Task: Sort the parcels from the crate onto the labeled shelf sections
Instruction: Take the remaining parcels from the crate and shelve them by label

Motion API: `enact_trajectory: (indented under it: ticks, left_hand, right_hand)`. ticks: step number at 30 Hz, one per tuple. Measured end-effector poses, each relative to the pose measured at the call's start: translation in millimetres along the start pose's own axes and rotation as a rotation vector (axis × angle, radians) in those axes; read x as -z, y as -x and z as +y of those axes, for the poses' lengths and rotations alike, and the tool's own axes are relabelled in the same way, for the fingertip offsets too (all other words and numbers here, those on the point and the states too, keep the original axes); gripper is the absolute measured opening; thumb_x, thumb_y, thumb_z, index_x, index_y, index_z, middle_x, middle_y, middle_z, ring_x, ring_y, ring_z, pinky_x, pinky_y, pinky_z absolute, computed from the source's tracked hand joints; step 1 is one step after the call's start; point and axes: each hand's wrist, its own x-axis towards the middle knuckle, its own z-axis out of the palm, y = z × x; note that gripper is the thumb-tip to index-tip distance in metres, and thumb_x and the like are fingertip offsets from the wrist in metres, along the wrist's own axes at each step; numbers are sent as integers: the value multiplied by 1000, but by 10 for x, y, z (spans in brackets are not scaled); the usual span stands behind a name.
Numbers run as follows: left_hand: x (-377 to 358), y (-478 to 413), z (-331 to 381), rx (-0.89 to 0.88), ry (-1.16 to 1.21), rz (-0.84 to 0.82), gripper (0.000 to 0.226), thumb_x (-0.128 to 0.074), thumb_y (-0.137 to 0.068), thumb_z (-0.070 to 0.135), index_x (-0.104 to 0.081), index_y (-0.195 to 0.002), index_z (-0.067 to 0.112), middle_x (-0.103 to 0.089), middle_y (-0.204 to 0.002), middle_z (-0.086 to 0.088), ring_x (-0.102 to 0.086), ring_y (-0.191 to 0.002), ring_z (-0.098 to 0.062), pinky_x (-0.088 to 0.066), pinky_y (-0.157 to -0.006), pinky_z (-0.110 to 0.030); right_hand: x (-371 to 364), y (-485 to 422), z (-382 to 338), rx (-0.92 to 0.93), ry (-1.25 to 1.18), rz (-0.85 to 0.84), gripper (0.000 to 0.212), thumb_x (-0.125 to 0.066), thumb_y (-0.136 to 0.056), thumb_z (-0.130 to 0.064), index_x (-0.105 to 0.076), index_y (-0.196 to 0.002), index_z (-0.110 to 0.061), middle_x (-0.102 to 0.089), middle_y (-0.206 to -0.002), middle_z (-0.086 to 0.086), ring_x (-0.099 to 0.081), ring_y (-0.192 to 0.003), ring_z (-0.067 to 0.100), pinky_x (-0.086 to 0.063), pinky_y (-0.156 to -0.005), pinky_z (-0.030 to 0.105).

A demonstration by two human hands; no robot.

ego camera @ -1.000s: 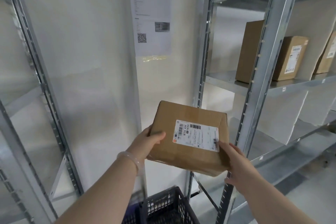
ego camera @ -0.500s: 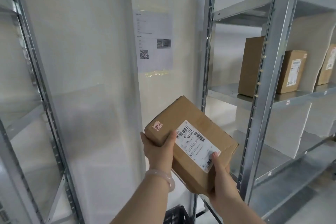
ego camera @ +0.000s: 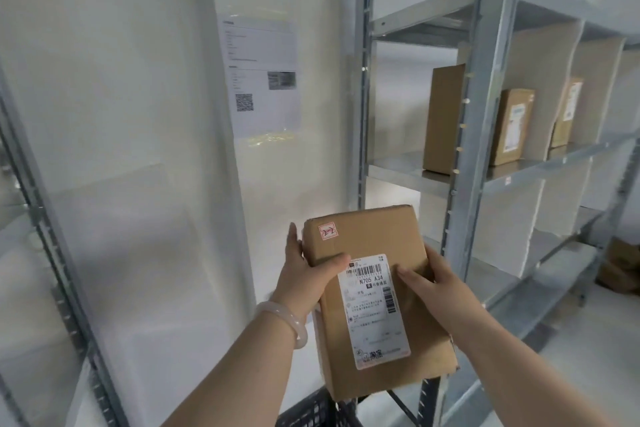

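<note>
I hold a brown cardboard parcel [ego camera: 370, 243] upright in front of me, its white shipping label facing up and reading "N705 A34". My left hand [ego camera: 304, 270] grips its left edge with the thumb across the top face. My right hand [ego camera: 433, 284] holds the right side, fingers resting beside the label. Only the rim of the black plastic crate [ego camera: 311, 414] shows at the bottom edge, below the parcel. The grey metal shelf [ego camera: 408, 177] stands to the right, with white dividers between its sections.
Three brown parcels stand on the upper shelf: a tall parcel [ego camera: 441, 121], a labelled parcel [ego camera: 512, 128] and a farther parcel [ego camera: 568, 111]. A printed sheet with a QR code [ego camera: 259, 76] hangs on the white wall. Another metal rack upright [ego camera: 52, 236] runs down the left.
I have turned the parcel from slanted to lengthwise, label facing me. My right hand moved from its lower edge onto its right side; the view tilted slightly, showing the crate rim again.
</note>
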Motion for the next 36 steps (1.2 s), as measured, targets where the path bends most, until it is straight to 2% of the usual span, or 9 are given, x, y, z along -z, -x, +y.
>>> enact_trajectory:
  ticks: [2,4,7,10,14,20,26,30,36]
  left_hand:
    - [-126,25,9,-16,17,-17,114,-86,-71,32,-7,-152,40,-59,-127,16,-64,-108,-6,-49,-88,-26]
    - [-302,35,0,-30,16,-64,107,-84,-61,41,-23,-148,35,-63,-123,16,-66,-107,-8,-50,-98,-36]
    - [-669,35,-60,-75,-28,-189,72,-78,-69,40,-44,-133,42,-71,-113,14,-69,-103,-9,-53,-97,-42]
    - [-1128,77,-143,-86,-28,-309,55,-76,-81,33,-48,-128,44,-71,-114,12,-69,-103,-10,-53,-96,-42]
    - [-1833,180,-254,-72,-59,-402,73,-75,-68,53,-45,-134,45,-71,-114,14,-69,-104,-12,-52,-97,-45]
    - [-3034,509,-321,-65,-25,-521,52,-75,-78,37,-54,-125,39,-73,-108,11,-70,-99,-9,-53,-96,-42]
    - [-4229,746,-318,-81,-8,-589,61,-75,-70,50,-51,-125,44,-71,-112,12,-68,-105,-11,-52,-98,-45]
    - [-4856,835,-301,-125,-7,-606,60,-75,-79,41,-48,-133,39,-69,-114,15,-66,-104,-4,-52,-98,-37]
    - [-5492,733,-367,-151,-7,-653,62,-73,-77,46,-47,-133,39,-68,-116,15,-66,-104,-4,-54,-97,-37]
  right_hand:
    - [76,111,83,-6,-50,87,67,-63,-85,-52,-31,-144,-47,-53,-121,-11,-49,-108,15,-36,-90,34]
    - [155,237,168,-13,-95,166,66,-64,-85,-51,-33,-143,-46,-56,-122,-10,-51,-109,15,-37,-89,34]
    - [366,380,311,-48,-136,274,58,-62,-88,-48,-36,-139,-47,-57,-116,-13,-53,-106,14,-37,-86,32]
    - [720,503,543,-85,-138,378,56,-64,-86,-49,-40,-137,-49,-60,-115,-16,-56,-104,11,-43,-89,35]
    - [1272,702,857,-120,-150,505,55,-65,-87,-45,-43,-137,-43,-61,-117,-13,-57,-104,9,-42,-82,29]
    - [2267,1019,1285,-163,-168,610,50,-63,-90,-40,-40,-133,-44,-57,-106,-20,-52,-90,-6,-37,-65,14]
    - [3346,1227,1599,-166,-131,693,53,-63,-89,-43,-40,-136,-45,-58,-112,-16,-54,-96,-2,-40,-68,18]
    - [3924,1272,1802,-150,-116,736,55,-65,-88,-41,-39,-137,-46,-59,-117,-15,-56,-103,2,-43,-74,21]
    - [4424,1135,2009,-167,-120,767,59,-63,-89,-42,-35,-141,-46,-57,-119,-14,-54,-102,2,-41,-71,21]
